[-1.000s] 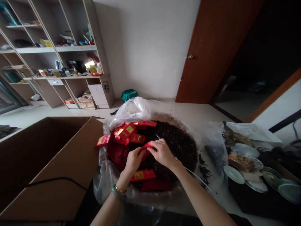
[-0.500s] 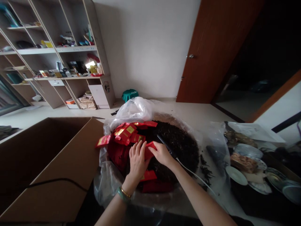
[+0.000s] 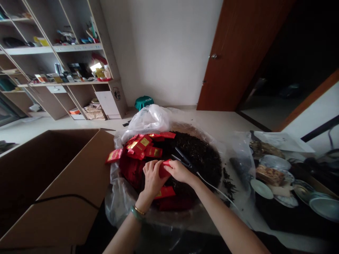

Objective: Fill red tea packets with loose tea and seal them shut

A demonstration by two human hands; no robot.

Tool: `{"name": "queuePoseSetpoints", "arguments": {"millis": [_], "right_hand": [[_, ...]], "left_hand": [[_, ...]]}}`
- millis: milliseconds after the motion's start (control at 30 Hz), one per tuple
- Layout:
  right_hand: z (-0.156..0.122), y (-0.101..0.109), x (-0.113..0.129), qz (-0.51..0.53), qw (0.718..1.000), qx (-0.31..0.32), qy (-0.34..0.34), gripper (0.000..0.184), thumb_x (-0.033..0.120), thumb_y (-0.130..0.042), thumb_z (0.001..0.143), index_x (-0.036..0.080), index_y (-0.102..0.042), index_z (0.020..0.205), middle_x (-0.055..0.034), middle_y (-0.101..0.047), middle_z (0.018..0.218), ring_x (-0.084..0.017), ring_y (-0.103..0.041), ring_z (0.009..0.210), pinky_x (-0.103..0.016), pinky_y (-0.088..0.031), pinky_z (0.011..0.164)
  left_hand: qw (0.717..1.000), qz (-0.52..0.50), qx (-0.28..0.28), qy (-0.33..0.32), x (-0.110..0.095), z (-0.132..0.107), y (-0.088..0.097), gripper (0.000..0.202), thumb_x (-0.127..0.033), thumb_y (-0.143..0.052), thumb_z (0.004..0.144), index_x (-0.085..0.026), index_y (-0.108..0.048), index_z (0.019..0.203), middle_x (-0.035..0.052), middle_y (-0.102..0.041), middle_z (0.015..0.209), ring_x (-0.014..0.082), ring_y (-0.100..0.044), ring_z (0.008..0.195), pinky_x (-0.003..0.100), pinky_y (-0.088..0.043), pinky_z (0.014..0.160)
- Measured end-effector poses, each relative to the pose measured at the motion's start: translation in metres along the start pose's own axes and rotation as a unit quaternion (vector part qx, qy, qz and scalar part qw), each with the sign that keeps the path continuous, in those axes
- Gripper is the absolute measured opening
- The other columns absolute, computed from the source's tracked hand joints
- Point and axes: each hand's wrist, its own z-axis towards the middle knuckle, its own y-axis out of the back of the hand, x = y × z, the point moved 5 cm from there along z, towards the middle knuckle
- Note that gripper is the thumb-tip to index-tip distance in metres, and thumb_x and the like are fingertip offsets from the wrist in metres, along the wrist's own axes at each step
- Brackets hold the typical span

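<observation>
Both hands, left (image 3: 152, 177) and right (image 3: 179, 171), pinch one glossy red packet (image 3: 164, 169) shut. Below, crumbly dark tea (image 3: 201, 158) heaps; flat red packets (image 3: 140, 146) beyond counting.

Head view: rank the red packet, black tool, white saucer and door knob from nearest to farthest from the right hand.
1. red packet, pinched in the right hand.
2. black tool, just beyond that hand.
3. white saucer, off to the right.
4. door knob, far back, up high.

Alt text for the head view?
The left hand and right hand together hold a red packet over a plastic-lined tub of dark loose tea; a heap of red packets lies at its left. Cardboard box at left, dishes at right.
</observation>
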Motion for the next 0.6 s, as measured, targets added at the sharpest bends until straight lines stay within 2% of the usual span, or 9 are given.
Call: {"name": "queuePoseSetpoints", "arguments": {"millis": [167, 400, 500, 600], "right_hand": [[-0.003, -0.009, 0.004, 0.038, 0.996, 0.074, -0.01, 0.023, 0.023, -0.046, 0.084, 0.014, -0.066, 0.077, -0.0034, -0.068, 0.076, -0.018, -0.059, 0.072, -0.029, -0.045, 0.07], [-0.004, -0.01, -0.002, 0.07, 0.996, 0.058, -0.022, 0.023, 0.027, -0.047, 0.086, 0.013, -0.064, 0.081, -0.0015, -0.065, 0.076, -0.016, -0.056, 0.073, -0.028, -0.044, 0.069], [-0.004, -0.013, -0.006, 0.086, 0.993, 0.07, -0.041, 0.028, 0.035, -0.049, 0.087, 0.012, -0.063, 0.081, -0.0022, -0.065, 0.076, -0.016, -0.057, 0.072, -0.029, -0.045, 0.07], [-0.005, -0.016, -0.003, 0.134, 0.985, 0.095, -0.043, 0.04, 0.05, -0.053, 0.083, 0.013, -0.065, 0.086, -0.0037, -0.069, 0.082, -0.019, -0.061, 0.079, -0.033, -0.047, 0.076]], "left_hand": [[1.0, -0.018, -0.008, -0.017, 0.002, -0.002, -0.002, 0.031, -0.024, -0.069, 0.073, -0.021, -0.062, 0.104, 0.0076, -0.062, 0.1, 0.0253, -0.052, 0.094, 0.037, -0.04, 0.08], [0.997, -0.056, -0.002, -0.052, 0.007, -0.002, -0.006, 0.028, -0.016, -0.063, 0.076, -0.02, -0.061, 0.104, 0.0065, -0.063, 0.099, 0.0226, -0.054, 0.091, 0.036, -0.046, 0.081], [0.995, -0.082, 0.007, -0.063, 0.011, -0.004, -0.007, 0.031, -0.013, -0.064, 0.075, -0.019, -0.06, 0.105, 0.0065, -0.063, 0.101, 0.0216, -0.055, 0.092, 0.034, -0.048, 0.082], [0.993, -0.096, 0.017, -0.068, 0.014, -0.006, -0.009, 0.034, -0.01, -0.064, 0.072, -0.02, -0.06, 0.105, 0.0062, -0.063, 0.1, 0.0213, -0.056, 0.092, 0.034, -0.05, 0.081]]}}
